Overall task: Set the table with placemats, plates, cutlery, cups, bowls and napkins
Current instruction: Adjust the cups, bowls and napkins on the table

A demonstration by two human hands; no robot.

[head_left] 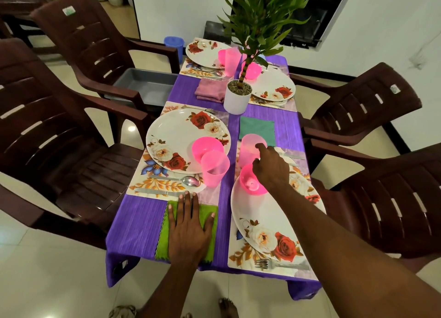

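My left hand (189, 227) lies flat, fingers straight, pressing on a green napkin (164, 232) at the near left of the purple tablecloth (140, 222). My right hand (270, 167) reaches over the near-right setting, its curled finger and thumb pinching the rim of a translucent pink cup (248, 148). Just below the hand a pink bowl (250, 184) sits on a floral plate (262, 227), with a fork (279, 265) on the placemat (241, 258). A teal napkin (257, 129) lies beyond the cup. The near-left setting has a plate (176, 139), bowl (206, 148), cup (213, 170), spoon (188, 180) and knife (155, 191).
A potted plant in a white pot (237, 98) stands mid-table beside a mauve napkin (210, 91). Two more settings with plates (205, 53) and pink cups fill the far end. Dark brown plastic chairs (71, 131) flank both sides; one holds a grey tub (145, 84).
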